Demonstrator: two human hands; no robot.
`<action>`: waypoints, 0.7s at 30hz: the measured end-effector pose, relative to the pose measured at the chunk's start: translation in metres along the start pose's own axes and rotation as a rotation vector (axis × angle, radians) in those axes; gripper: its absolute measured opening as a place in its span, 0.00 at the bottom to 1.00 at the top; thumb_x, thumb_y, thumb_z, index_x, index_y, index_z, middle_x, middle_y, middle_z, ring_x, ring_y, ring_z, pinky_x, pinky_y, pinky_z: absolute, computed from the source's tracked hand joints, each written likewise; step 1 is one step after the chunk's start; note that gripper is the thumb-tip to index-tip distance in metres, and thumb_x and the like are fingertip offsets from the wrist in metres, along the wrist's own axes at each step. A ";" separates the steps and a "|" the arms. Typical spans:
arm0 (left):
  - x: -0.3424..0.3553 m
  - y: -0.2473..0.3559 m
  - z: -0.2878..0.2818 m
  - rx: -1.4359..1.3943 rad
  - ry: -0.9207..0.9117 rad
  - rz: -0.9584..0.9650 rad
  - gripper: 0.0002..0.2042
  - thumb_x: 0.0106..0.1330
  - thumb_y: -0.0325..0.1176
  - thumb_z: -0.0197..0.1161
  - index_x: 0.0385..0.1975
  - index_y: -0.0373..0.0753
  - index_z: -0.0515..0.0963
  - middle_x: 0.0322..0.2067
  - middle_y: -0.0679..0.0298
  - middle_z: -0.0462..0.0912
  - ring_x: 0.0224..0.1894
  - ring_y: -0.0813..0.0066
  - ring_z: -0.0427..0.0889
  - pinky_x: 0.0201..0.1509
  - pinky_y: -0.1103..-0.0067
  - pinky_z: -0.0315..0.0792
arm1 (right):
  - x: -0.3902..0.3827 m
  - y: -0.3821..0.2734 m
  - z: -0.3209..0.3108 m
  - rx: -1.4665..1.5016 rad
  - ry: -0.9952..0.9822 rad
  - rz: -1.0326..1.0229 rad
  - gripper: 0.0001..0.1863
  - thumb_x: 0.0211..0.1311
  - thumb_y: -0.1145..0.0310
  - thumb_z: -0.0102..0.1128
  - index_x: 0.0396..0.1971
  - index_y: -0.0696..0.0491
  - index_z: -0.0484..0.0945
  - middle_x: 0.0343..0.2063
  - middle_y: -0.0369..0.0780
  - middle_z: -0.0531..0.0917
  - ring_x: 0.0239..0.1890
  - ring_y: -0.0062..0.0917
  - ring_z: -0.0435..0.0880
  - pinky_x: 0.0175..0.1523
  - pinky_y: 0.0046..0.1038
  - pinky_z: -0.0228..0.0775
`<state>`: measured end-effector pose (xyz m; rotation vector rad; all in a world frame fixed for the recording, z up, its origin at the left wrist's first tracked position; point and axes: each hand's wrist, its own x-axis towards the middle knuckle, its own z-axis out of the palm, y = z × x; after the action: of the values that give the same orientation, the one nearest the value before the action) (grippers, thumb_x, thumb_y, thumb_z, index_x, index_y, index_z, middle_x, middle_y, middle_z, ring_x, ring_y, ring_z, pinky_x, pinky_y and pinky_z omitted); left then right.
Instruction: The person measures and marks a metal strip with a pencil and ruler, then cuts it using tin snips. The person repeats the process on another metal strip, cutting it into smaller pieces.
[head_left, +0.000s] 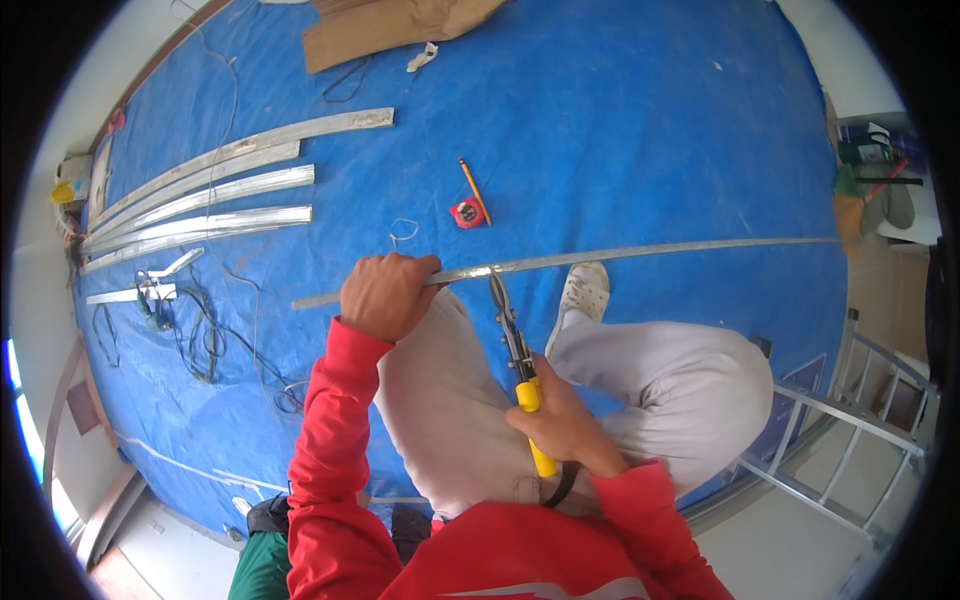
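A long, thin metal profile (590,257) runs across in front of me, over my bent leg. My left hand (385,297) is closed around it near its left end. In my right hand (570,415) is a pair of tin snips (513,335) with yellow handles, gripped closed. Their tip meets the near edge of the profile, a little right of my left hand; whether the blades are around the metal I cannot tell. Beyond the profile, a red tape measure (467,212) lies on the blue sheet beside an orange pencil (471,183).
Several metal profiles (250,187) lie at the left on the blue sheet (620,130). Near them are a green power tool (152,312) and loose black cables (205,345). Brown cardboard (390,32) is at the far edge. An aluminium ladder (840,425) lies at the right.
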<state>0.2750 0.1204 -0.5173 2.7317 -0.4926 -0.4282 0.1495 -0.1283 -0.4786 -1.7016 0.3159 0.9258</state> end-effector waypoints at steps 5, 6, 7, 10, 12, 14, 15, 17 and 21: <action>0.000 -0.003 0.006 -0.004 0.037 0.036 0.13 0.69 0.46 0.65 0.29 0.44 0.81 0.21 0.54 0.82 0.26 0.46 0.82 0.30 0.56 0.74 | 0.003 0.003 0.003 0.008 -0.012 0.006 0.30 0.56 0.70 0.65 0.58 0.59 0.68 0.36 0.46 0.79 0.36 0.37 0.81 0.45 0.38 0.74; 0.001 -0.004 0.006 -0.002 0.042 0.036 0.12 0.69 0.46 0.65 0.30 0.44 0.81 0.21 0.54 0.82 0.26 0.46 0.83 0.30 0.57 0.74 | 0.003 0.002 0.003 0.007 -0.013 0.013 0.30 0.56 0.70 0.65 0.58 0.59 0.68 0.36 0.46 0.79 0.36 0.37 0.81 0.45 0.38 0.74; 0.001 -0.004 0.007 -0.007 0.046 0.036 0.12 0.69 0.45 0.65 0.30 0.44 0.81 0.21 0.54 0.82 0.26 0.46 0.83 0.30 0.57 0.74 | 0.003 0.002 0.003 0.023 -0.013 -0.005 0.30 0.56 0.70 0.65 0.58 0.59 0.68 0.36 0.46 0.79 0.37 0.38 0.81 0.45 0.38 0.74; -0.001 -0.003 0.006 0.011 0.057 0.045 0.12 0.68 0.45 0.66 0.30 0.44 0.81 0.21 0.54 0.82 0.26 0.47 0.83 0.30 0.58 0.74 | 0.003 0.000 0.005 -0.037 -0.001 -0.023 0.30 0.56 0.70 0.65 0.59 0.60 0.67 0.34 0.46 0.79 0.35 0.38 0.81 0.44 0.38 0.74; -0.002 -0.004 0.006 0.019 0.051 0.045 0.11 0.68 0.44 0.66 0.30 0.44 0.82 0.21 0.54 0.82 0.26 0.47 0.83 0.30 0.58 0.74 | 0.002 -0.003 0.005 -0.038 -0.023 -0.018 0.31 0.57 0.70 0.64 0.60 0.60 0.67 0.33 0.46 0.79 0.34 0.38 0.81 0.43 0.38 0.74; -0.003 -0.004 0.007 0.011 0.032 0.036 0.11 0.68 0.44 0.67 0.30 0.44 0.82 0.22 0.55 0.82 0.26 0.48 0.83 0.30 0.59 0.75 | -0.001 -0.004 0.005 -0.017 -0.042 0.002 0.30 0.57 0.70 0.65 0.60 0.60 0.67 0.32 0.46 0.79 0.33 0.37 0.81 0.41 0.38 0.74; -0.004 -0.005 0.008 0.008 0.033 0.032 0.10 0.67 0.44 0.67 0.30 0.44 0.82 0.22 0.55 0.83 0.26 0.48 0.83 0.30 0.59 0.75 | -0.002 -0.005 0.004 0.002 -0.049 0.015 0.30 0.57 0.69 0.65 0.60 0.60 0.67 0.32 0.46 0.79 0.33 0.37 0.80 0.41 0.38 0.74; -0.005 -0.004 0.009 -0.002 0.036 0.024 0.10 0.67 0.44 0.67 0.30 0.45 0.82 0.22 0.55 0.83 0.27 0.48 0.84 0.30 0.59 0.75 | -0.005 -0.006 0.001 0.029 -0.063 0.050 0.30 0.57 0.68 0.65 0.59 0.60 0.68 0.32 0.45 0.78 0.32 0.35 0.80 0.39 0.37 0.73; -0.003 -0.005 0.007 -0.002 0.008 0.013 0.09 0.67 0.43 0.67 0.31 0.45 0.83 0.23 0.54 0.83 0.28 0.46 0.83 0.32 0.57 0.75 | -0.008 -0.005 -0.008 0.119 -0.078 0.074 0.28 0.60 0.65 0.65 0.58 0.61 0.68 0.32 0.44 0.78 0.32 0.32 0.79 0.38 0.35 0.72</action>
<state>0.2718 0.1240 -0.5245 2.7254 -0.5074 -0.4138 0.1510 -0.1360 -0.4685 -1.5497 0.3772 1.0056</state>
